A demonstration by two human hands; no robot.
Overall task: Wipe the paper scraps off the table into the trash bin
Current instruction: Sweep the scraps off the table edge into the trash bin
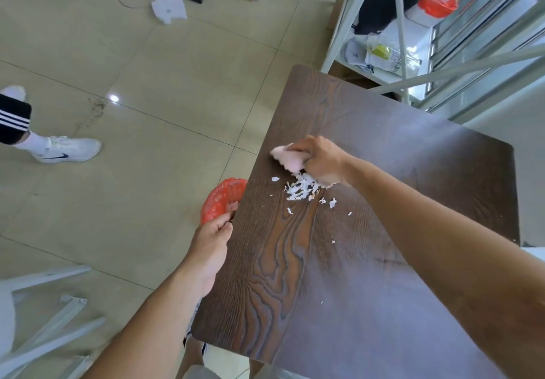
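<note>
**Q:** Where are the paper scraps, relative to the two hands?

**A:** The paper scraps lie in a small white heap on the dark wood-grain table, touching the near side of the right hand. That hand is curled around a pale pink cloth, pressing it to the table just beyond the heap. A few stray flecks sit nearer the person.

**Q:** And the bin?

**A:** A trash bin lined with a red bag sits below the table's left edge, just beyond the left hand. The left hand's fingers are bent at that edge, seemingly pinching the bag (the actual contact is hidden).

**Q:** So which way must the sweep go?

**A:** Leftward, I judge: the heap lies between cloth hand and bin, with the right hand nearer the scraps and the left nearer the bin.
</note>
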